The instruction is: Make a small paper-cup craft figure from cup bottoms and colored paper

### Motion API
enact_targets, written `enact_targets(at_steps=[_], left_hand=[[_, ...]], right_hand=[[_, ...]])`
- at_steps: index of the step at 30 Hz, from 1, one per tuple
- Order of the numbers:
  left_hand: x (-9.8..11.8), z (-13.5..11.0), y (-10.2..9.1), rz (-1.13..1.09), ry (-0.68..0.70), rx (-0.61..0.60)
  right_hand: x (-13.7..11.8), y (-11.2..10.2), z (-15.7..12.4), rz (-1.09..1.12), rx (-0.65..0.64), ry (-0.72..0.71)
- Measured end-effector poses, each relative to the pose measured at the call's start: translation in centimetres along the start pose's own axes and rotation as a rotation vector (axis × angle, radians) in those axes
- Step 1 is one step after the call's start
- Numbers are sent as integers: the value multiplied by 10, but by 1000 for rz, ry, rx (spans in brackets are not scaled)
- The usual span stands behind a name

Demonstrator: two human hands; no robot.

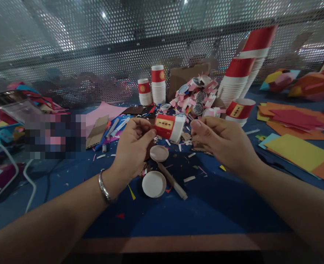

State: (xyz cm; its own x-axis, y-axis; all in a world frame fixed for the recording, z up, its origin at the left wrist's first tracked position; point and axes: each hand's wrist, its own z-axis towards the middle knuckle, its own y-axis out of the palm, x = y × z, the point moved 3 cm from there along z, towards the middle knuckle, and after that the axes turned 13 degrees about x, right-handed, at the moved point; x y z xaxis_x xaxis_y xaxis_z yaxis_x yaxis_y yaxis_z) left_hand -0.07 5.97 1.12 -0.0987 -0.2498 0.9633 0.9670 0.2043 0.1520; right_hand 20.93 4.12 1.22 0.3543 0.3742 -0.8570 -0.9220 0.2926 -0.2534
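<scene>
Red-and-white paper cup [165, 125] lies sideways above the desk [206, 216], clamped in your left grip [133, 146]; your right grip [225, 141], fingertips pinched together, hovers near its white end, anything held hidden. Beyond stand cup stacks [236, 71] and a pink-and-white paper pile [197, 97]; below, round white pieces [154, 184], a stick [174, 182] and paper scraps [189, 179] clutter your space.

Red and white on the small round paper cup [175, 129] mid-frame, yellow rectangular label [164, 124] over the red! Flat deep-blue surface [206, 212] below, grey perforated metal screen [96, 40] dotted up top, yellow paper sheet [291, 148] blazing at right!
</scene>
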Motion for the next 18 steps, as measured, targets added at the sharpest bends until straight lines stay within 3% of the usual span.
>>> enact_targets(at_steps=[4,10,15,18], left_hand=[[0,0,2,-168,-235,-9],[0,-7,6,-242,-365,-55],[0,-6,6,-201,-313,-36],[2,-5,1,-12,-91,-64]], right_hand=[[1,-2,2,-7,10,13],[-1,2,2,44,-42,-55],[-8,0,-1,97,-2,-46],[-13,-2,-3,119,82,-49]])
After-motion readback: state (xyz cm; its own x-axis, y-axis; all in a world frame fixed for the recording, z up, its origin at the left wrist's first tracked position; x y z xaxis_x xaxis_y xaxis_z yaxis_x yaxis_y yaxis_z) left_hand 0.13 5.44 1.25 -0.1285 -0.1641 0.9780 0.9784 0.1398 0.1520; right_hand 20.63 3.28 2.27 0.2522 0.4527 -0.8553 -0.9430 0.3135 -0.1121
